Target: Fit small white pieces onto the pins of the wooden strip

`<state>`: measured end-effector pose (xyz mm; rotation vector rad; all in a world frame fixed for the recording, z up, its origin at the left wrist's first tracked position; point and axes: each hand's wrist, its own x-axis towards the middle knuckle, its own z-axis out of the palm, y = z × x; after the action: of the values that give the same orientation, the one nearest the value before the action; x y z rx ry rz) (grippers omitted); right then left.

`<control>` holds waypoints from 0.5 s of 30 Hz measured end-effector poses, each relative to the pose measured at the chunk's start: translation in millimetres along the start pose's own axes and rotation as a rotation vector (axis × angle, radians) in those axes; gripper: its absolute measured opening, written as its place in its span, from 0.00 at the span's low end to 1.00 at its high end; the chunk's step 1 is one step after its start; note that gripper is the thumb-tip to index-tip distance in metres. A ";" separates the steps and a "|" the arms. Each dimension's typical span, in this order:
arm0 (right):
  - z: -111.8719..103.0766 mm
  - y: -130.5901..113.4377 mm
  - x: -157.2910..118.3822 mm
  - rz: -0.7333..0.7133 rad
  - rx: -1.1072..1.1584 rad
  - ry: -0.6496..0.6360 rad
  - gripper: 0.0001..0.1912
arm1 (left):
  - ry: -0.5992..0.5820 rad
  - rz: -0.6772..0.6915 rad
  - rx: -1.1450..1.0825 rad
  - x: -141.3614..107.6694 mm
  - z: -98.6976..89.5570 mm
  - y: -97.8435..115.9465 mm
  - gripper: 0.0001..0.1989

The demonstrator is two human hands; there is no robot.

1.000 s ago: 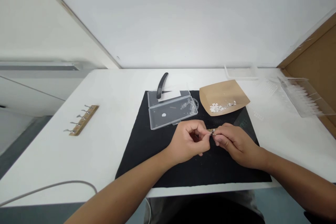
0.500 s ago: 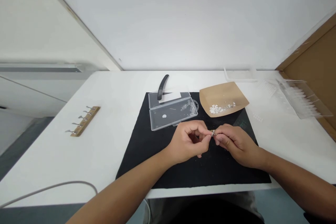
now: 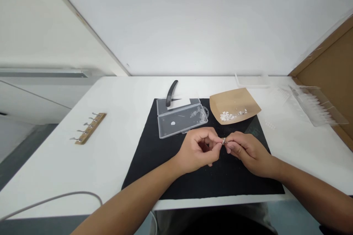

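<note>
Over the black mat point(image 3: 198, 185) my two hands meet fingertip to fingertip. My left hand point(image 3: 200, 150) is closed in a pinch on a small whitish piece point(image 3: 223, 141). From the right side, my right hand point(image 3: 249, 151) presses thumb and finger together on something thin that touches this piece; most of it is hidden in the fingers. Behind the hands lies an opened clear plastic case point(image 3: 179, 123) with several thin clear pieces and a white round bit inside. A brown paper tray point(image 3: 230, 99) holding small white chips point(image 3: 227, 116) sits beyond my right hand.
A dark curved nail file point(image 3: 171, 93) lies across the case lid. Near the left edge is a wooden strip with metal hooks point(image 3: 91, 128). Clear racks of nail tips point(image 3: 314, 106) stand at the right by a cardboard panel point(image 3: 328, 55). A grey cable point(image 3: 68, 193) runs at front left.
The whole view has shifted slightly downward in the picture. Both hands keep the same pinch at the same place, with only a tiny shift at the fingertips.
</note>
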<state>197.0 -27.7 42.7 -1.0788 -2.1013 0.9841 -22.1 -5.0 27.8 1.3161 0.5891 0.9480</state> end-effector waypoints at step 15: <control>0.0 -0.9 0.5 0.004 -0.019 0.003 0.20 | -0.020 -0.012 0.032 -0.3 -3.4 -1.8 0.14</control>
<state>196.4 -27.6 43.6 -1.0937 -2.1115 0.9655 -24.6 -3.4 25.4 1.3472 0.5986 0.9178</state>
